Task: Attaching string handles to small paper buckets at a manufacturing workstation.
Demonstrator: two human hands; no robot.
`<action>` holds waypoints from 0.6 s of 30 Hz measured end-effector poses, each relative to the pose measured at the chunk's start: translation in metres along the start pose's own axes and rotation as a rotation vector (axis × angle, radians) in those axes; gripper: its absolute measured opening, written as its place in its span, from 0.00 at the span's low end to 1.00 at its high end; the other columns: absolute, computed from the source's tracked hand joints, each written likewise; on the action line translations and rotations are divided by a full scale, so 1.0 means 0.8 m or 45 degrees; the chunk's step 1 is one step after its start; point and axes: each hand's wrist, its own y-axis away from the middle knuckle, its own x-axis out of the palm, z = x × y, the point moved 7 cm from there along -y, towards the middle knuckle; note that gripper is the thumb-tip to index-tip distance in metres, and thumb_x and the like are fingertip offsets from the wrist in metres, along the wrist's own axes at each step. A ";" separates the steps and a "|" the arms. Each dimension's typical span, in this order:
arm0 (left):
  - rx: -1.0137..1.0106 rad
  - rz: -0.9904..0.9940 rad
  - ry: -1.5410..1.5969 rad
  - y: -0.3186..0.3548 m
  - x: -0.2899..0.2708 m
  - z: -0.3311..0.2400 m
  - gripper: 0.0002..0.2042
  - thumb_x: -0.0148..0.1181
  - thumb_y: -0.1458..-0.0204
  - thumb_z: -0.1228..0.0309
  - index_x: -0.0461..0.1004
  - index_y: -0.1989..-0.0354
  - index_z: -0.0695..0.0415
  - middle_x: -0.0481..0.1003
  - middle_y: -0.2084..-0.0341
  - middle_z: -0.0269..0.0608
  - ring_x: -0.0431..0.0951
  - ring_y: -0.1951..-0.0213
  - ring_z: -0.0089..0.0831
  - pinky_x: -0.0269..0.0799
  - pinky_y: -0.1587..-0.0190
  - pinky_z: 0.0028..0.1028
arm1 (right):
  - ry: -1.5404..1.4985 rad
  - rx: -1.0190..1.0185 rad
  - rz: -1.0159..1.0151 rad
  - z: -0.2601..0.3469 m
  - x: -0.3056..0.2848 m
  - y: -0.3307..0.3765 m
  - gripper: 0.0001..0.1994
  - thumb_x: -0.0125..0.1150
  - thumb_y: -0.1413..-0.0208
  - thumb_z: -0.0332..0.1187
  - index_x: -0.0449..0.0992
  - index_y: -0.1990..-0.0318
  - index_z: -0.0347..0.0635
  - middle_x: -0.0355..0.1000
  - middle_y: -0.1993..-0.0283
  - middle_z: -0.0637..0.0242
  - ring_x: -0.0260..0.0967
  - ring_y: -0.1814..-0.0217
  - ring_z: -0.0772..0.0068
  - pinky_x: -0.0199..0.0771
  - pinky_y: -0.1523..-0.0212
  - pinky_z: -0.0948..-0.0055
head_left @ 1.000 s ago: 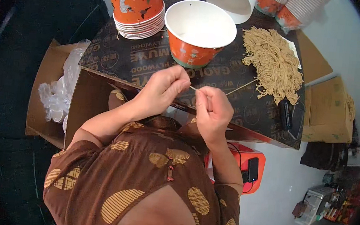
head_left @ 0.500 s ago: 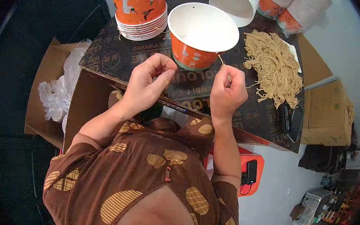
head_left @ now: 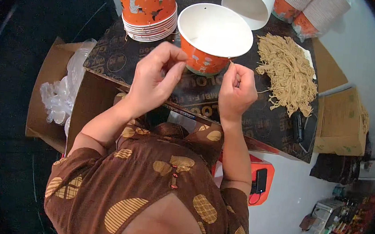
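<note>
One orange paper tub [head_left: 206, 64] stands upright on the dark table [head_left: 260, 121], just ahead of both hands, presumably so that its near rim is in easy reach. On my feed the right hand [head_left: 238, 92] is closed, thumb and forefinger pinching a thin cord [head_left: 230, 61] right by that rim, likely for fine control; its other fingers fold into the palm, and its forearm rises almost straight. The left hand [head_left: 155, 79] is loosely curled, a small gap between thumb and forefinger, with nothing that I can see in it; its forearm slants inward, and I cannot tell whether its fingertips touch the tub. I judge that the tan cord pile [head_left: 287, 74] lies rightward for that hand's convenience, while the tub stack [head_left: 148, 12] sits left, leaving working room between.
</note>
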 end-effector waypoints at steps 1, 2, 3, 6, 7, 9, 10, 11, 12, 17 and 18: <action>0.158 -0.050 -0.079 -0.007 -0.002 -0.007 0.06 0.56 0.47 0.81 0.70 0.62 0.65 0.69 0.73 0.36 0.68 0.74 0.18 0.65 0.72 0.19 | -0.003 -0.001 0.002 0.001 0.000 0.001 0.05 0.63 0.51 0.24 0.72 0.72 0.42 0.64 0.79 0.68 0.62 0.78 0.64 0.62 0.75 0.65; 0.158 -0.052 -0.081 -0.013 -0.002 -0.006 0.06 0.56 0.47 0.81 0.70 0.62 0.65 0.69 0.73 0.36 0.68 0.74 0.18 0.65 0.72 0.19 | -0.013 0.023 0.008 0.000 -0.002 0.002 0.05 0.63 0.51 0.23 0.72 0.72 0.42 0.64 0.80 0.69 0.62 0.78 0.65 0.63 0.75 0.66; 0.238 -0.072 -0.133 -0.018 -0.003 -0.010 0.06 0.56 0.48 0.82 0.71 0.62 0.64 0.69 0.72 0.37 0.68 0.74 0.18 0.65 0.72 0.19 | -0.020 0.048 0.012 -0.002 -0.004 0.004 0.05 0.63 0.51 0.23 0.73 0.71 0.42 0.64 0.80 0.69 0.62 0.78 0.66 0.63 0.75 0.67; 0.317 -0.088 -0.171 -0.025 -0.002 -0.009 0.06 0.56 0.50 0.82 0.71 0.63 0.64 0.70 0.72 0.37 0.68 0.75 0.19 0.65 0.73 0.20 | -0.061 0.082 -0.039 -0.005 -0.014 0.013 0.04 0.63 0.51 0.23 0.74 0.71 0.43 0.63 0.81 0.70 0.60 0.80 0.69 0.62 0.76 0.69; 0.316 -0.087 -0.160 -0.025 -0.001 -0.008 0.06 0.57 0.50 0.82 0.72 0.64 0.64 0.70 0.72 0.37 0.67 0.75 0.20 0.64 0.73 0.20 | -0.060 0.083 -0.040 -0.008 -0.016 0.015 0.04 0.63 0.51 0.23 0.74 0.71 0.43 0.63 0.81 0.70 0.60 0.80 0.69 0.62 0.76 0.69; 0.308 -0.074 -0.170 -0.025 0.001 -0.008 0.05 0.57 0.50 0.82 0.72 0.65 0.64 0.70 0.72 0.37 0.67 0.75 0.19 0.64 0.73 0.20 | -0.080 -0.038 -0.062 -0.004 -0.019 0.019 0.01 0.61 0.45 0.24 0.75 0.67 0.38 0.58 0.82 0.83 0.50 0.81 0.92 0.52 0.79 0.87; 0.301 -0.063 -0.181 -0.024 0.002 -0.008 0.05 0.57 0.50 0.82 0.73 0.65 0.65 0.71 0.72 0.37 0.68 0.75 0.19 0.64 0.73 0.20 | -0.079 -0.036 -0.062 -0.005 -0.020 0.019 0.01 0.61 0.45 0.24 0.75 0.67 0.38 0.58 0.82 0.83 0.50 0.81 0.92 0.52 0.79 0.87; 0.300 -0.062 -0.181 -0.024 0.003 -0.007 0.05 0.57 0.50 0.82 0.73 0.65 0.65 0.71 0.72 0.37 0.68 0.75 0.19 0.64 0.73 0.20 | -0.082 -0.030 -0.072 -0.005 -0.020 0.020 0.01 0.60 0.45 0.23 0.74 0.67 0.38 0.57 0.82 0.83 0.49 0.81 0.92 0.52 0.79 0.88; 0.310 -0.065 -0.160 -0.024 0.003 -0.006 0.04 0.57 0.50 0.82 0.73 0.65 0.65 0.71 0.71 0.37 0.68 0.75 0.19 0.64 0.73 0.20 | -0.087 -0.024 -0.081 -0.006 -0.020 0.020 0.01 0.60 0.44 0.23 0.74 0.67 0.38 0.57 0.82 0.83 0.49 0.81 0.92 0.52 0.79 0.88; 0.242 -0.064 -0.099 -0.023 0.002 -0.004 0.03 0.56 0.49 0.82 0.73 0.66 0.65 0.71 0.71 0.37 0.68 0.75 0.19 0.64 0.74 0.20 | -0.083 -0.056 -0.122 -0.004 -0.020 0.017 0.01 0.60 0.44 0.23 0.74 0.66 0.37 0.56 0.81 0.83 0.48 0.80 0.93 0.51 0.79 0.89; 0.250 -0.066 -0.114 -0.023 0.001 -0.004 0.03 0.56 0.49 0.82 0.73 0.66 0.65 0.71 0.72 0.37 0.68 0.76 0.19 0.64 0.74 0.20 | -0.081 -0.084 -0.134 -0.003 -0.019 0.017 0.01 0.59 0.44 0.23 0.74 0.66 0.37 0.56 0.81 0.83 0.48 0.80 0.93 0.51 0.79 0.89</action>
